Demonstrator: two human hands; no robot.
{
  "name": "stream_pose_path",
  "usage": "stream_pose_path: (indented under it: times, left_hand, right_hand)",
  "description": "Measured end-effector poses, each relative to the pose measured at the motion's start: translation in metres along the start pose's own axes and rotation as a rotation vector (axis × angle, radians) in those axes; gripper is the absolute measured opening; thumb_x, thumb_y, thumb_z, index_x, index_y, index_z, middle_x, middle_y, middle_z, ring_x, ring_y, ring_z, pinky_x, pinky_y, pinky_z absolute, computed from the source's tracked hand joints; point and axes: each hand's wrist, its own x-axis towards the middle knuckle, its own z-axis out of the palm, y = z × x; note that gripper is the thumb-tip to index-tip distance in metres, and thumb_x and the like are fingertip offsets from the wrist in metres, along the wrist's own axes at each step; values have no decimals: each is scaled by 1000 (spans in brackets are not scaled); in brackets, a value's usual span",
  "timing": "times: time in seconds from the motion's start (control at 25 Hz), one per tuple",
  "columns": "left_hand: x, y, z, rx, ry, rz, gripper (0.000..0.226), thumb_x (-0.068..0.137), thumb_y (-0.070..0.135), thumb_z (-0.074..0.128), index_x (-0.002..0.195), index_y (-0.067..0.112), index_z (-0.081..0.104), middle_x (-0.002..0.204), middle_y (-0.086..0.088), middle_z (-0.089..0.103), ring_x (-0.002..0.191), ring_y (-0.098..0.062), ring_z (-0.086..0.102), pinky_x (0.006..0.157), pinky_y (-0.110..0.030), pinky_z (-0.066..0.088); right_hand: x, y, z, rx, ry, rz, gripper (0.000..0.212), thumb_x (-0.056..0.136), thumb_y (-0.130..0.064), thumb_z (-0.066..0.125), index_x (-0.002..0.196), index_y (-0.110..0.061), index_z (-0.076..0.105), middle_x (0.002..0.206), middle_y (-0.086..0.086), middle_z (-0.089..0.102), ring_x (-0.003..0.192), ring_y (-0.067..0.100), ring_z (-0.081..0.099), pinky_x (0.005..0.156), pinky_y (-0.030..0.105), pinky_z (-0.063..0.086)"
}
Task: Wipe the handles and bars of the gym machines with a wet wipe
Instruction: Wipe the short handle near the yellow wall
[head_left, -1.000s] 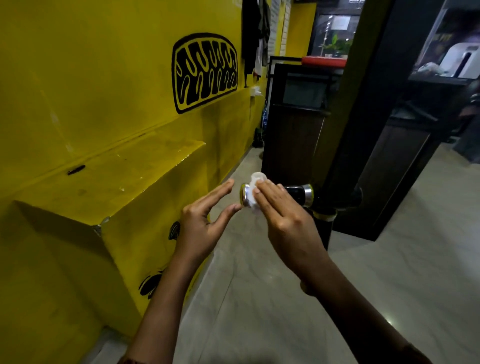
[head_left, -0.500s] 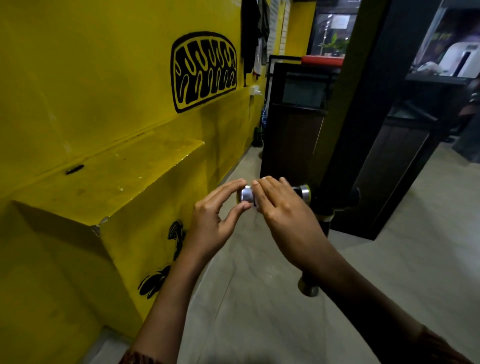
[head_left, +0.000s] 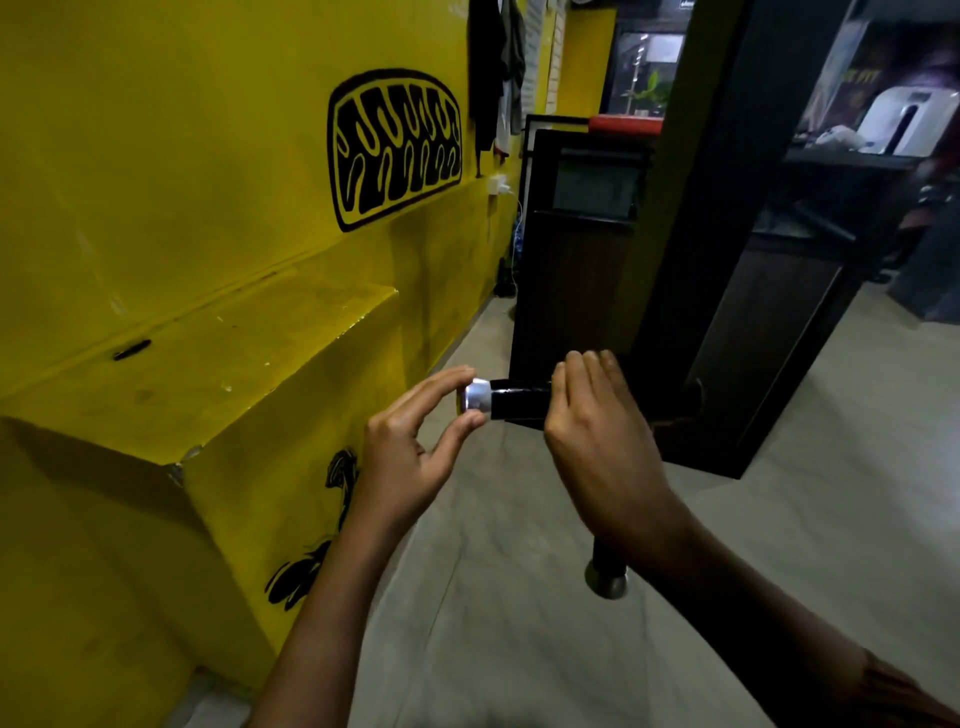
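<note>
We see a short black handle jutting out level in mid-frame, tipped by a silver end cap. The left hand pinches that cap between thumb and fingertips. The right hand curls over the handle just beside it, fingers wrapped across the top. Behind stands a dark cabinet. A yellow wall with a ledge runs along the left, above a pale floor.

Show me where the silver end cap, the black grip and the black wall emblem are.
silver end cap (head_left: 478, 397): head view, on its rounded metal side.
black grip (head_left: 519, 399): head view, on the bare stretch just right of the cap.
black wall emblem (head_left: 397, 150): head view, on its middle.
</note>
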Motion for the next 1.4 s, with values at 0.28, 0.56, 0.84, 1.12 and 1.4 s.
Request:
stream_pose_path:
  times: [0.28, 0.56, 0.84, 1.12, 1.4]
  left_hand:
    - [-2, 1, 3, -27, 9, -4, 39, 80, 19, 66, 118, 16, 59, 116, 11, 57, 111, 17, 47, 89, -4, 39]
    - [-3, 1, 2, -73, 11, -31, 39, 80, 22, 66, 118, 17, 60, 115, 18, 56, 111, 13, 50, 90, -7, 41]
    - [-1, -4, -2, -86, -47, -21, 41, 81, 29, 68, 120, 18, 58, 119, 9, 59, 114, -2, 54, 92, -13, 44]
    - [0, -2, -2, -104, -48, -45, 40, 80, 29, 67, 118, 24, 57, 118, 18, 55, 116, 5, 51, 92, -10, 42]
    - [2, -5, -5, -100, -74, -23, 43, 77, 36, 67, 118, 24, 57, 118, 20, 55, 115, 7, 51, 92, -10, 42]
  right_hand:
    - [-34, -1, -19, 234, -84, 18, 49, 66, 10, 72, 113, 13, 57, 99, 29, 64, 74, 34, 67, 57, 38, 58]
    - [-8, -9, 8, 181, 158, 52, 65, 58, -2, 80, 116, 12, 56, 119, 31, 57, 114, 41, 54, 98, 44, 31]
    - [-12, -28, -4, 680, 259, -141, 37, 85, -1, 46, 121, 6, 55, 129, 25, 53, 120, 34, 51, 99, 40, 37]
    - [1, 3, 28, 286, 261, -155, 48, 84, -26, 44, 124, -1, 55, 127, 22, 56, 121, 36, 50, 108, 42, 25]
    - [6, -3, -7, 759, 380, -138, 36, 78, -5, 62, 111, 8, 59, 99, 22, 66, 87, 30, 67, 71, 37, 58]
